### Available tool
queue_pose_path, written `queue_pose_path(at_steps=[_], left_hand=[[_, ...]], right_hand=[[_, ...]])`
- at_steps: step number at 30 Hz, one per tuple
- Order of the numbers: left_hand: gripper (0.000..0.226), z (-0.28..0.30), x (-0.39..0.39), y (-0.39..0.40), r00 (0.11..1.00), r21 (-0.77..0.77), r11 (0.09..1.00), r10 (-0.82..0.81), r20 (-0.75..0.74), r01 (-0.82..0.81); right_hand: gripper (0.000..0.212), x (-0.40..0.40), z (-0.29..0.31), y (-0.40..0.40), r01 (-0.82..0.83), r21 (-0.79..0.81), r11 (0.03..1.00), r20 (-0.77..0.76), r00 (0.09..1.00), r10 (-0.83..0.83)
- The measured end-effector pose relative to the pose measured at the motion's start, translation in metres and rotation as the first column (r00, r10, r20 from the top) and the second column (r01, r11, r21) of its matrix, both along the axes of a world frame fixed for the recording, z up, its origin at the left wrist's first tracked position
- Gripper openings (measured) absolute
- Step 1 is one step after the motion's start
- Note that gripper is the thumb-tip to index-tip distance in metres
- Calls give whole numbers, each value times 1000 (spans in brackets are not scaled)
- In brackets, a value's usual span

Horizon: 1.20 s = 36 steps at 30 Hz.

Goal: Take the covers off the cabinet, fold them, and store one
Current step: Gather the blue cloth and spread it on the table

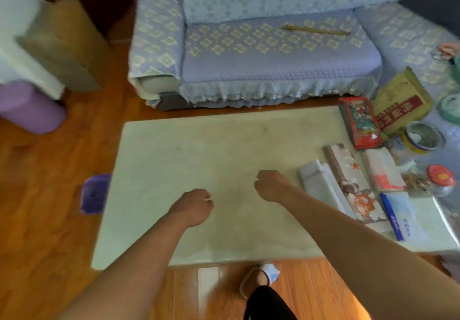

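Both my hands hover over the pale top of a low table (189, 150), fingers curled into fists with nothing visible in them. My left hand (193, 205) is near the table's middle front, and my right hand (271, 185) is a little further right and forward. A wooden cabinet (69, 43) stands at the far left, blurred, with a white cover (22, 53) draped over its left part. On the table's right side lie a folded white cloth (321, 182) and a folded floral cloth (348, 180), side by side.
A sofa (273, 53) in blue patterned covers stands behind the table. Boxes, a red packet (359, 123), a metal tin (423, 138), a jar (441, 177) and plastic bags crowd the table's right end. A purple bundle (29, 110) and a purple slipper (94, 192) lie on the wooden floor at left.
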<state>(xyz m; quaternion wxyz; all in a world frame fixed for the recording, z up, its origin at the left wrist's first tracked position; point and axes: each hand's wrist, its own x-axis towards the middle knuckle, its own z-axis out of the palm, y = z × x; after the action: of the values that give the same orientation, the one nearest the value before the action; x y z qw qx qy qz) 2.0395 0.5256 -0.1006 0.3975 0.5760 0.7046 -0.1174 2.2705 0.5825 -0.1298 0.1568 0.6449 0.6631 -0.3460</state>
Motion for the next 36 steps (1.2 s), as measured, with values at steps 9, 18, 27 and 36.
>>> queue_pose_path(at_steps=[9,18,27,36], left_hand=[[36,105,-287,-219,915,248,893,399,-56,-375],[20,234,-530,-522,432,479,339,897,96,-810],[15,255,-659,-636,148,453,12,952,266,-891],[17,254,-824,-689,-173,383,-365,876,450,-849]], right_hand=[[34,-337,118,-134,-395,263,880,-145,886,441],[25,-666,261,-326,-607,449,656,-283,599,749],[25,-882,287,-422,-728,435,530,-317,427,847],[22,-1092,272,-428,-785,299,543,-448,387,806]])
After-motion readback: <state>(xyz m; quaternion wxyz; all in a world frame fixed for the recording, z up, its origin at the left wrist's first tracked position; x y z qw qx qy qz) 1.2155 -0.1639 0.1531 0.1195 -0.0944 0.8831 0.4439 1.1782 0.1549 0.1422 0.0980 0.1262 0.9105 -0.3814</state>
